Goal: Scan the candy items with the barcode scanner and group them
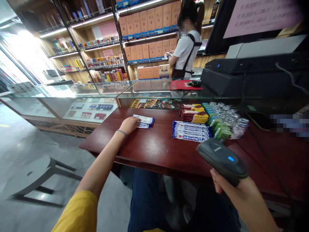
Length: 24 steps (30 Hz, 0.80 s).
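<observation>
Here, from the head camera, the left hand lies flat with its fingers on a blue-and-white packet on the red wooden counter, while the right hand is closed around a grey barcode scanner, its blue light lit, just short of a row of similar packets. The loosely pinned packet could slide away under the fingertips, or the scanner could catch the nearby row instead. The packet printing is too small to read.

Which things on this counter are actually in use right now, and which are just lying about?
In hand:
left hand on blue-white packets
right hand gripping barcode scanner

Lying about:
white-blue cartons
red cartons
green boxes
red folder
grey stool
</observation>
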Each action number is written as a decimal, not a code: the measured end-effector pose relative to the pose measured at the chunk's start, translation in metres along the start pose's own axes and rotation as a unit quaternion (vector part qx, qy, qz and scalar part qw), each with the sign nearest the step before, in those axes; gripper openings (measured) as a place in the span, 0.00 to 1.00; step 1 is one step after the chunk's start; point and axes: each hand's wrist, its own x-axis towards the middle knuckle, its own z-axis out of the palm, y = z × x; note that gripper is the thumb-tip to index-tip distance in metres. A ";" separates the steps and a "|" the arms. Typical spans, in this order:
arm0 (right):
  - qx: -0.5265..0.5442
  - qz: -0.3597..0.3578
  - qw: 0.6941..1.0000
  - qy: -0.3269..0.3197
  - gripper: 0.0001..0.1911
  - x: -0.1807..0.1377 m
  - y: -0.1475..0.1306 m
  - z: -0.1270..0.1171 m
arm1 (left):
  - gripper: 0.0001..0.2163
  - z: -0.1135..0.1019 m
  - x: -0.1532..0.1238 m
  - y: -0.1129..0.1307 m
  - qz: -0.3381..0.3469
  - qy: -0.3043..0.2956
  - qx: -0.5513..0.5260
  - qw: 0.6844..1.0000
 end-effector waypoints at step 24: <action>0.020 0.015 1.000 0.016 0.16 -0.009 -0.020 0.009 | 0.17 -0.010 -0.016 0.049 -0.054 0.091 -0.252 0.962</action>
